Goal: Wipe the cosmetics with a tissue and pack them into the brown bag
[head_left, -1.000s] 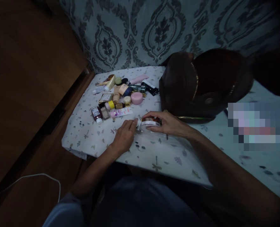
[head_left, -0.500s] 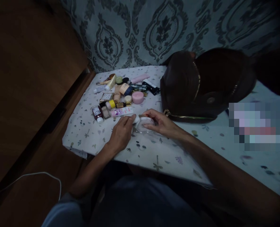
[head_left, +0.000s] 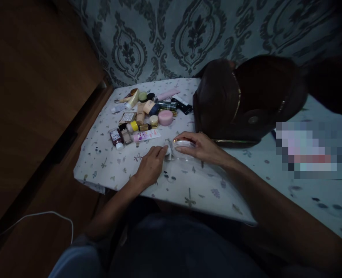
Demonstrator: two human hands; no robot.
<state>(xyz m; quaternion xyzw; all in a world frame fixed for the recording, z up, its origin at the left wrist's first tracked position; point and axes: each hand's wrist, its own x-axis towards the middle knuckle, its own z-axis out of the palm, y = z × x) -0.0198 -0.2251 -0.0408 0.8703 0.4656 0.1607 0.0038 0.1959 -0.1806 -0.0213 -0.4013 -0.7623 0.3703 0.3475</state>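
My right hand [head_left: 201,147] grips a round, clear-and-white container [head_left: 184,145] with a reddish-gold rim, low over the patterned cloth. To its left, my left hand [head_left: 152,164] pinches a small white wipe or tissue [head_left: 168,150] close to the container's side. Just beyond my hands lie a white and pink tube [head_left: 147,135], a pink round jar [head_left: 165,117], a dark red bottle with a white cap [head_left: 117,138] and a yellow-banded item [head_left: 134,125].
A large dark brown bag [head_left: 246,104] with gold zips stands at the right. Several more cosmetics, including a pink tube [head_left: 167,94] and a glittery compact [head_left: 128,117], lie farther back. Wooden panels are at the left. A pixelated patch covers something at the far right.
My right hand and the container have shifted slightly right, away from my left hand. The white material now shows between them. The whole view has moved a little.
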